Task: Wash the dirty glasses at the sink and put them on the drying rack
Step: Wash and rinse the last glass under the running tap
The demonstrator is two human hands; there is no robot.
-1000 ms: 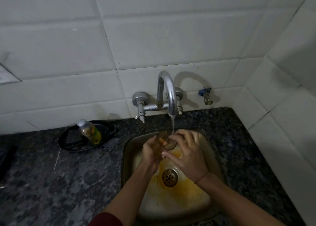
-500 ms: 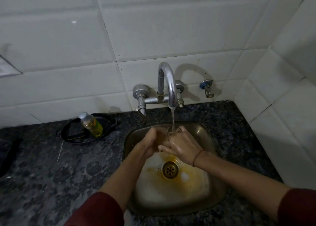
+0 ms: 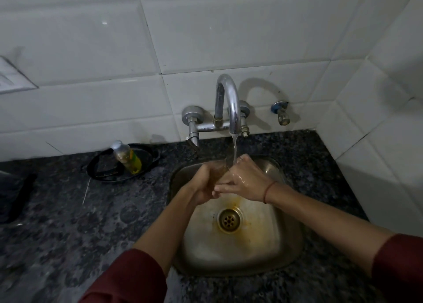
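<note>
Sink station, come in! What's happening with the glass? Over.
Both grips on: left hand and right hand curled round the glass. Glass under the running tap, above the sink. Nothing blocking; drying rack not in view.

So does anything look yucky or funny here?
Yes. The sink has an orange-brown stain around its drain, like rust or old grime. Also, the small bottle leans tilted in the black dish on the counter instead of standing straight.

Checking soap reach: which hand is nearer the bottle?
Left. The left hand grips the glass over the sink, right of the bottle; the right hand is on the glass's far side, farther off.
</note>
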